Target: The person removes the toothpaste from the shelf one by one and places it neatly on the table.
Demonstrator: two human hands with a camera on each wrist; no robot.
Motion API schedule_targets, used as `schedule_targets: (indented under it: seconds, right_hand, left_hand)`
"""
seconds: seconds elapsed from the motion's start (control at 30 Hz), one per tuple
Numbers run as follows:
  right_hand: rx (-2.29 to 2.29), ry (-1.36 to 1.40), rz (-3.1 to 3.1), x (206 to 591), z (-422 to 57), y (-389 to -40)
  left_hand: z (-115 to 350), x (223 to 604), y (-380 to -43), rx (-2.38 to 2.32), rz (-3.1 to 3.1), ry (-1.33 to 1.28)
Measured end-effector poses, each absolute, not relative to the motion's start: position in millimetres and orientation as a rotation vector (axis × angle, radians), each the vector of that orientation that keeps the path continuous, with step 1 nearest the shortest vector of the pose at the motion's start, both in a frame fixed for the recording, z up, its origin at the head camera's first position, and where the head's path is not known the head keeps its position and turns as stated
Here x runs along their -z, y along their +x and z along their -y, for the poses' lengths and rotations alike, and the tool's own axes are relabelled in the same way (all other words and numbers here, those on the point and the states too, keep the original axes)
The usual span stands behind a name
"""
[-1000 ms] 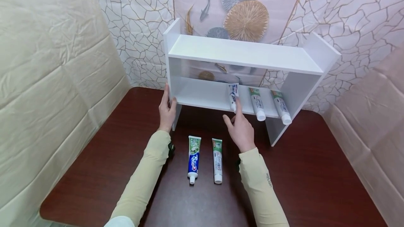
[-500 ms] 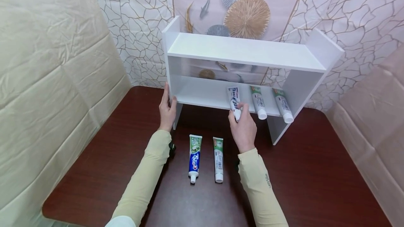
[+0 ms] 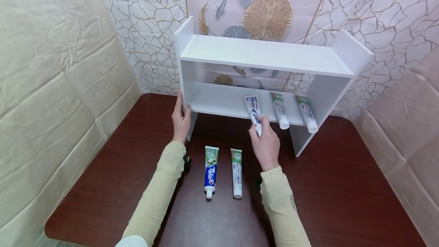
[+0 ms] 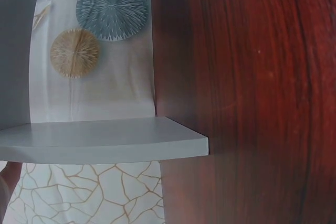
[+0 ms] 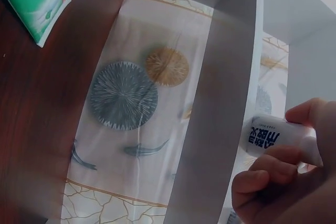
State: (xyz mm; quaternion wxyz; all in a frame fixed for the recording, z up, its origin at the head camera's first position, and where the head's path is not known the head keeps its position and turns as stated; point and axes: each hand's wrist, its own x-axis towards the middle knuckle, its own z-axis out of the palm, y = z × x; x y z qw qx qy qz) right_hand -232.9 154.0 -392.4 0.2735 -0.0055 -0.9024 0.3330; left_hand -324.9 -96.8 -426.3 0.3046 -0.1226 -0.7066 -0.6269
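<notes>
My right hand [image 3: 266, 144] pinches a white and blue toothpaste tube [image 3: 253, 109] near its cap end. The tube's far end lies over the lower board of the white shelf [image 3: 219, 100], and its cap end sticks out past the front edge. In the right wrist view thumb and fingers lie on either side of the tube [image 5: 275, 136]. My left hand [image 3: 180, 121] holds the shelf's left side panel, thumb on the front edge and fingers along the outer side. Only a bit of that hand [image 4: 10, 177] shows in the left wrist view.
Two green and white toothpaste tubes, one in the middle [image 3: 279, 110] and one at the right [image 3: 306, 113], lie on the lower board, caps outward. On the dark red table [image 3: 343, 186] lie a green and blue tube [image 3: 210, 172] and a green and white tube [image 3: 236, 173].
The right hand went from touching the white and blue tube with a fingertip to pinching it. The tube has slid toward me and tilted slightly. The left hand has stayed at the panel.
</notes>
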Motion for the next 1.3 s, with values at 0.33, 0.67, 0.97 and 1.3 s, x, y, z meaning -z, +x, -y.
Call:
schedule_targets:
  seconds: [0.33, 0.67, 0.97, 1.3]
  right_hand:
    - [-0.919, -0.029, 2.481, 390.9, -157.9, -211.6]
    - [-0.992, -0.078, 2.547, 392.4, -160.6, -190.6]
    - [-1.105, -0.155, 2.605, 392.1, -164.3, -173.5]
    - [-1.169, -0.218, 2.644, 388.4, -170.8, -149.0]
  left_hand:
    - [95.6, 412.8, -312.1, 1.666, 1.871, -0.337]
    - [95.6, 414.0, -314.0, 1.657, 1.856, -0.349]
    - [94.6, 413.2, -313.3, 1.639, 1.859, -0.345]
    - [94.2, 415.7, -312.9, 1.640, 1.849, -0.339]
